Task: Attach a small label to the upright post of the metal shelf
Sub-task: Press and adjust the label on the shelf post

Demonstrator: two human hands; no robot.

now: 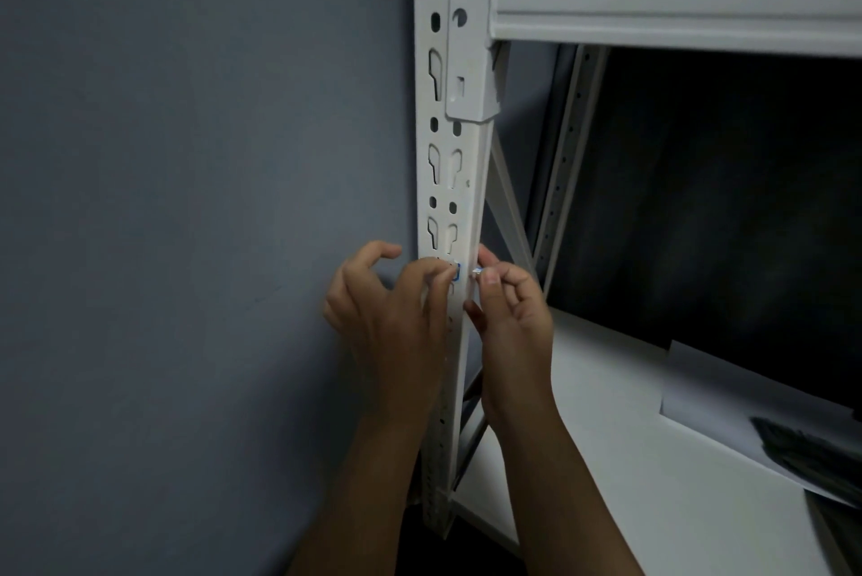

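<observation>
White post [459, 183]: painted metal upright with keyhole slots, both hands at its lower part.
Left hand [387, 309]: fingers curled, fingertips pressing the label [456, 272] onto the post face.
Right hand [506, 309]: thumb and forefinger pinch a small pale scrap [476, 273] just beside the post edge.
Label: small, blue and white, on the post.
Shelf board [653, 459]: white, lower right.
Wall [186, 202]: grey-blue, left.

The left hand [396, 319] covers most of the label [456, 271]; only a small blue-and-white corner shows, its print too small to read. The post [459, 183] runs off the top edge. The right hand [508, 319] pinches a tiny pale scrap, too small to identify.
</observation>
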